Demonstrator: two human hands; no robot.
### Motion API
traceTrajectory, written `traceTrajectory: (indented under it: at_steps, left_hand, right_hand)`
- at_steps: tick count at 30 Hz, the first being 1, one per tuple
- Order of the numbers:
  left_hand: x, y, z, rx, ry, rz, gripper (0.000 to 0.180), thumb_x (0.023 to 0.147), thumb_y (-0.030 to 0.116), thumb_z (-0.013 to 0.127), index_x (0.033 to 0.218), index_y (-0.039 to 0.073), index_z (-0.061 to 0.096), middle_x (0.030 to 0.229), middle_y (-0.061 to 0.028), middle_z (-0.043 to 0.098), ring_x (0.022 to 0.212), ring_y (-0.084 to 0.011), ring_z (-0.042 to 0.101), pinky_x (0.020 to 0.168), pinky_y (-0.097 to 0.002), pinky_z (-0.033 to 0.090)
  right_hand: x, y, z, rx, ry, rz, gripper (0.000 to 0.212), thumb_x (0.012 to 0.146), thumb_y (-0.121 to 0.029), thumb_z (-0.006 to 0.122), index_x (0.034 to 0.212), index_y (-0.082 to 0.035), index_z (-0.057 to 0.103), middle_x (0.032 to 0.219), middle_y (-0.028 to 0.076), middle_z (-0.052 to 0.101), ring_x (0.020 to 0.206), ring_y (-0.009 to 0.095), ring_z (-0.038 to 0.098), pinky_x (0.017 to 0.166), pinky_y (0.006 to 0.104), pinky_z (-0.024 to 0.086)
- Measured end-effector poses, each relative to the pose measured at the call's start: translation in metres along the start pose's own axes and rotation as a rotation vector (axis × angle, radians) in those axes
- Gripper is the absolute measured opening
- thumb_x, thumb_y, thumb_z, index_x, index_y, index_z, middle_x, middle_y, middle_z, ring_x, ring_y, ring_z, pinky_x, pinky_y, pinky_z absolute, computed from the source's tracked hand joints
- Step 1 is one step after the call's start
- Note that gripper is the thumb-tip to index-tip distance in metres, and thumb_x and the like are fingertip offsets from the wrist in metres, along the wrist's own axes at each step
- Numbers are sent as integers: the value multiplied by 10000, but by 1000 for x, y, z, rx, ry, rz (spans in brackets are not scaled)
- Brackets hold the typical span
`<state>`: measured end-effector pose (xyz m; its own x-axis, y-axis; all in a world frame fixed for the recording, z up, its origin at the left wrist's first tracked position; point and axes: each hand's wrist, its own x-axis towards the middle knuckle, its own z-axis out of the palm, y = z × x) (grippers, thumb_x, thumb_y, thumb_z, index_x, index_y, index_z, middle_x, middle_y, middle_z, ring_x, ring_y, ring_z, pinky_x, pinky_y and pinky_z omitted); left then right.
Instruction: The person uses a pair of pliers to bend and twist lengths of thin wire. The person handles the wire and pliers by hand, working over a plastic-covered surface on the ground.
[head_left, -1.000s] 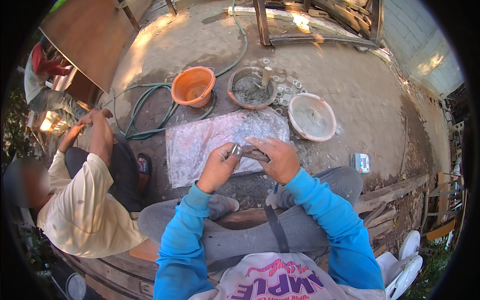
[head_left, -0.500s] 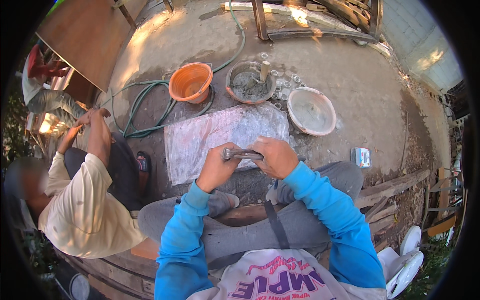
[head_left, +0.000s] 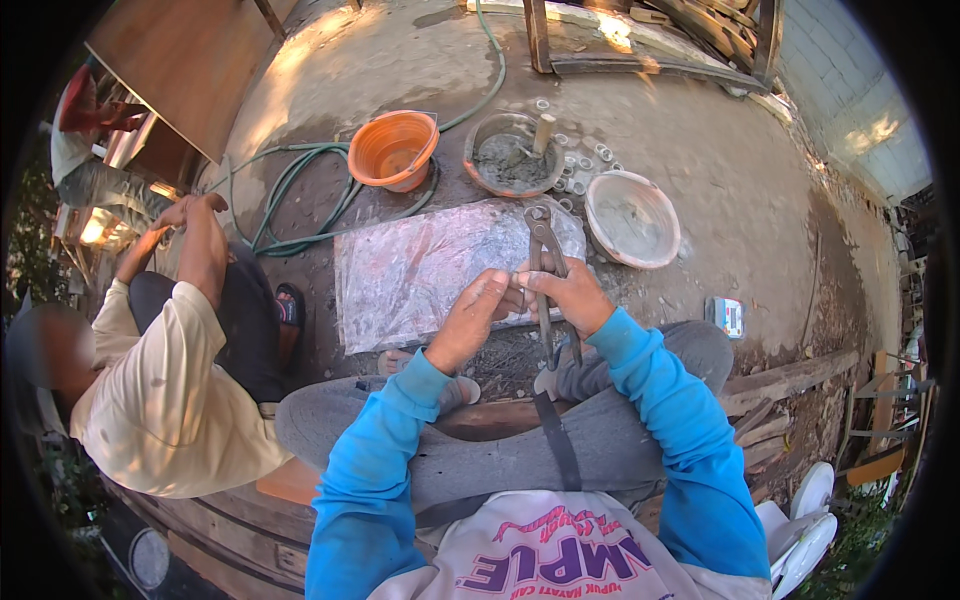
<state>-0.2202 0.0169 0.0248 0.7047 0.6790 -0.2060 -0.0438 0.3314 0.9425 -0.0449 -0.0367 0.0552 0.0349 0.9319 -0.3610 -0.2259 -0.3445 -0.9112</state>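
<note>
In front of me, above my lap, my right hand (head_left: 572,292) is wrapped round a pair of dark metal pincers (head_left: 542,237). Their head points away from me and the two handles hang down past my palm, slightly apart. Close against it is my left hand (head_left: 482,312), its thumb and fingers pinched together where they meet the right fingertips. Whatever sits in that pinch is too small to make out. Beyond both hands a greyish, dusty plastic sheet (head_left: 420,262) lies on the ground.
Past the sheet stand an orange bucket (head_left: 392,150), a basin of wet cement mix (head_left: 500,178) with a wooden-handled tool, and a pale basin (head_left: 633,225). Small white rings (head_left: 603,152) lie between them. A green hose (head_left: 290,195) coils leftward. A seated person (head_left: 180,390) is at my left.
The pincers have turned from lying sideways between both hands to pointing away in my right hand. My left hand has let go of their head and now pinches beside the right fingers.
</note>
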Motion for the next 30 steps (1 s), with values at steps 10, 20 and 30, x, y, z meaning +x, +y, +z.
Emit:
traceTrajectory:
  at_steps: [10, 20, 30]
  left_hand:
    - [-4, 15, -4, -102, -23, -264, 499, 1029, 470, 285, 1029, 55, 563, 804, -19, 550, 640, -96, 523, 585, -237, 474]
    - [-4, 26, -9, -49, -146, -259, 459, 1000, 525, 376, 1004, 111, 574, 711, 54, 411, 558, -42, 323, 481, -197, 258]
    - [-9, 22, -3, -254, -139, -147, 311, 964, 420, 559, 1000, 111, 577, 652, 94, 368, 531, -14, 290, 459, -180, 219]
  right_hand:
    - [7, 8, -3, 86, 61, -32, 234, 883, -176, 636, 1009, 21, 643, 743, 60, 604, 637, 135, 585, 550, 285, 495]
    - [2, -2, -2, -46, 45, -50, 271, 874, -252, 684, 947, 5, 639, 703, 63, 611, 616, 126, 586, 554, 265, 486]
    - [-4, -11, 0, -35, -117, -183, 359, 879, -306, 702, 1025, 18, 655, 779, 47, 635, 690, 119, 594, 613, 266, 492]
